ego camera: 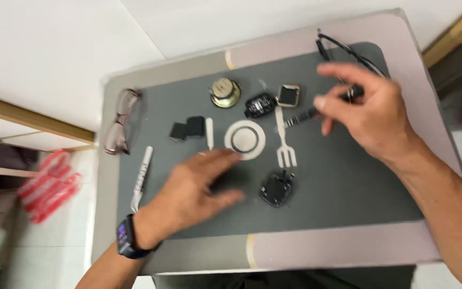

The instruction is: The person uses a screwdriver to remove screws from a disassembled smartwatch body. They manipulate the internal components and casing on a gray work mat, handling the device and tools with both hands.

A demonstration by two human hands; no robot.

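dark wristwatch screen [122, 235], small square framed screen [289, 94]

The left hand [196, 192] lies low and flat, palm down, fingers spread and pointing right, with a dark watch on its wrist. The right hand [367, 109] hovers higher, fingers curled, thumb and forefinger pinched together.

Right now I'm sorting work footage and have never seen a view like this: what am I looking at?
One camera, worn on a person's head, looks down at their two bare hands over a dark mat on a small table. The left hand, with a watch on its wrist, reaches toward a white ring. The right hand pinches a small dark part, blurred, beside a black cable. Also there: a white fork-shaped tool, glasses, a pen, a black plug.
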